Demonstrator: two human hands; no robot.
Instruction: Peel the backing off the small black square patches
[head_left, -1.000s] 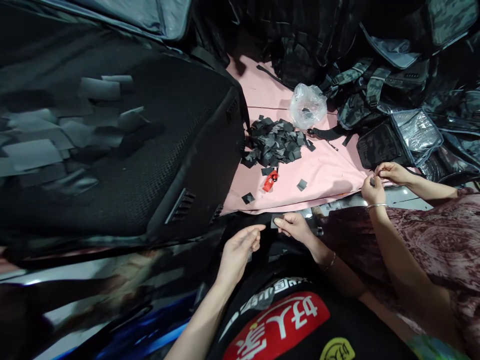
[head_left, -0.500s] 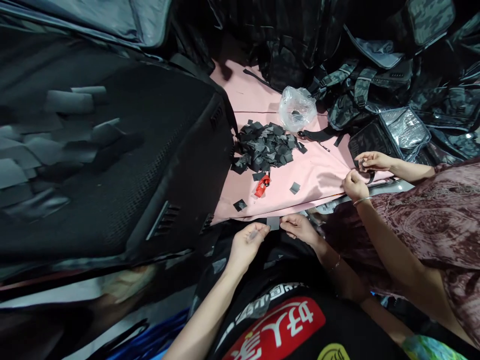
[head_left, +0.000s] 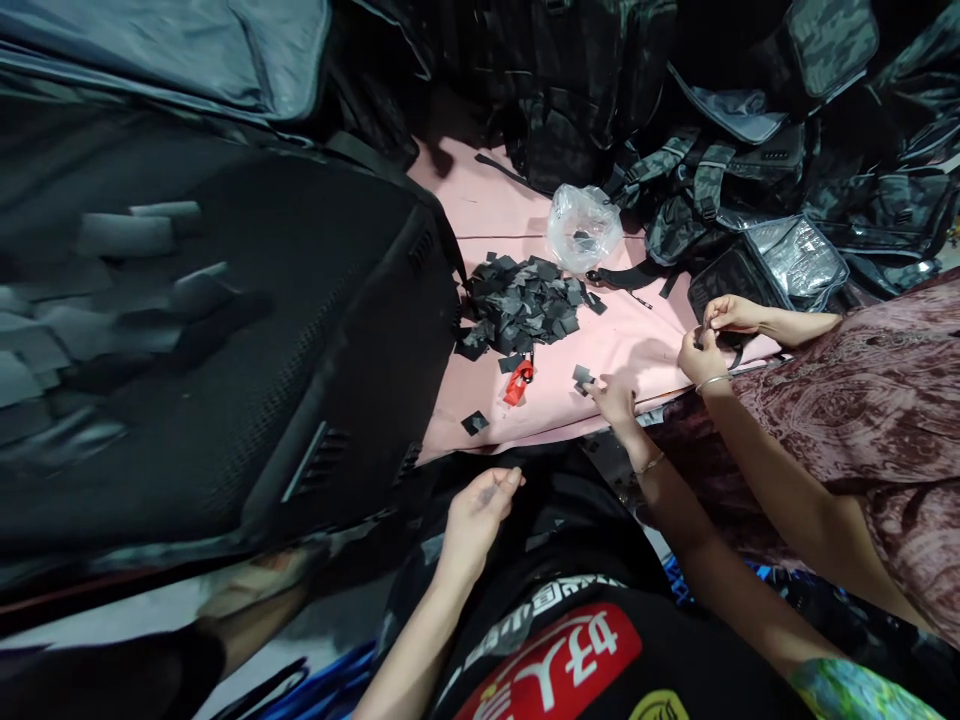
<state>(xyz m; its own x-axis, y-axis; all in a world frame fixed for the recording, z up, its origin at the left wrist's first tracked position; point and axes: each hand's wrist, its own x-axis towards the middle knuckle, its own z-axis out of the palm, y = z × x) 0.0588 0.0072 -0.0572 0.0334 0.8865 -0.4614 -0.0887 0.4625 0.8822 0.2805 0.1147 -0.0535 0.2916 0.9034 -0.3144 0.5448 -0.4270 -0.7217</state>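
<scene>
Over my lap, my left hand is closed, with its fingertips pinched together; a small greyish thing shows at its palm, too unclear to name. My right hand reaches over the front edge of the pink cloth. Its fingertips touch a small dark square lying there. Behind it is a heap of dark squares. A red item lies in front of the heap, and another dark square rests near the cloth's front edge.
A large black bag fills the left, with several grey pieces on top. Clear plastic lies behind the heap. Camouflage bags crowd the back right. Beside me on the right, another person's hands handle something small.
My right hand has moved from beside my left hand up onto the cloth, at the loose square. The grey square between my hands is no longer seen there. My left hand moved slightly down and left.
</scene>
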